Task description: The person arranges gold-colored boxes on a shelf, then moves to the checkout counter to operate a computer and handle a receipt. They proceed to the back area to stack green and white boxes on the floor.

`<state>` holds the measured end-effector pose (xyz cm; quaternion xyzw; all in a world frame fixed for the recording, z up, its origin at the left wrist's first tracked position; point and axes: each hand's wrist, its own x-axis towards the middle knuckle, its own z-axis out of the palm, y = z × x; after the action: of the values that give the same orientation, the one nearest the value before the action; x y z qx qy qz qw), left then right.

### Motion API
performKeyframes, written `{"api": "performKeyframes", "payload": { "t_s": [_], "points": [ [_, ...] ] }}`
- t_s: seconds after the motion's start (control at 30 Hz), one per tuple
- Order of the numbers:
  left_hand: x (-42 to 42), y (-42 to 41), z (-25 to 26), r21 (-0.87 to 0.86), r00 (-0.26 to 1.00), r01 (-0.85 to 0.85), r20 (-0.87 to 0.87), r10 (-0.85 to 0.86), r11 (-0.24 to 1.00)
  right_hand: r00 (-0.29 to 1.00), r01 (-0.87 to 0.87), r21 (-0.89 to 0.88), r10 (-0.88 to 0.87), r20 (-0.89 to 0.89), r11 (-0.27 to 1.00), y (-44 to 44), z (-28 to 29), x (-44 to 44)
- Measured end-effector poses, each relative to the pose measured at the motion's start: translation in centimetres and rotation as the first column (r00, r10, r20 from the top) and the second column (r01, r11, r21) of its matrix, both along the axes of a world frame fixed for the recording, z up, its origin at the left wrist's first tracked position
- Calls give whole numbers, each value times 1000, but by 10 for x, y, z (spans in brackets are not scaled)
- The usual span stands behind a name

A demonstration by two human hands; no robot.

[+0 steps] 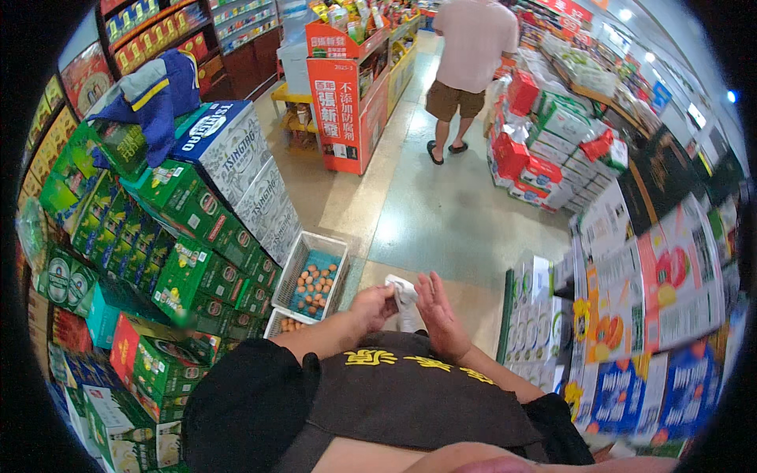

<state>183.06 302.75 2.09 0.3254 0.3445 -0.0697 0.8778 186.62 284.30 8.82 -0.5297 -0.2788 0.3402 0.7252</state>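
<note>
A crumpled white cloth [404,291] hangs in front of my waist; it may be thin fabric or paper. My left hand [374,307] pinches its upper edge between thumb and fingers. Just right of the cloth, my right hand [439,324] is raised with its fingers stretched out, and nothing shows in its grip. Whether it touches the cloth, I cannot tell. Below both hands is my dark apron [408,384] with yellow lettering. Beyond my left hand, a white plastic crate [288,269] holds loose brown eggs [315,287] on a blue-green liner.
Stacked beer cartons [207,201] rise at left, with a blue-and-grey garment [155,97] on top. Drink cartons [644,284] line the right. A red display stand [337,112] borders the tiled aisle [437,213]. Farther ahead, a person [473,65] faces away beside piled boxes [556,142].
</note>
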Motion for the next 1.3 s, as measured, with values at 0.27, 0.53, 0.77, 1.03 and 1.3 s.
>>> {"api": "performKeyframes", "payload": {
  "t_s": [0.27, 0.53, 0.77, 1.03, 1.3],
  "points": [
    [177, 113, 47, 85, 942, -184, 299, 151, 979, 837, -358, -264, 433, 335, 896, 169, 6, 238],
    [312, 266, 58, 147, 929, -370, 38, 368, 918, 519, -496, -393, 627, 580, 774, 354, -24, 401],
    [465, 411, 53, -128, 807, -497, 294, 512, 858, 487, -398, -383, 545, 682, 834, 499, 22, 528],
    [569, 578, 39, -141, 807, -514, 255, 533, 846, 575, -598, -230, 611, 544, 768, 662, 13, 637],
    [562, 765, 32, 72, 325, -945, 292, 900, 318, 366, -854, -213, 839, 403, 475, 910, 3, 673]
  ]
}}
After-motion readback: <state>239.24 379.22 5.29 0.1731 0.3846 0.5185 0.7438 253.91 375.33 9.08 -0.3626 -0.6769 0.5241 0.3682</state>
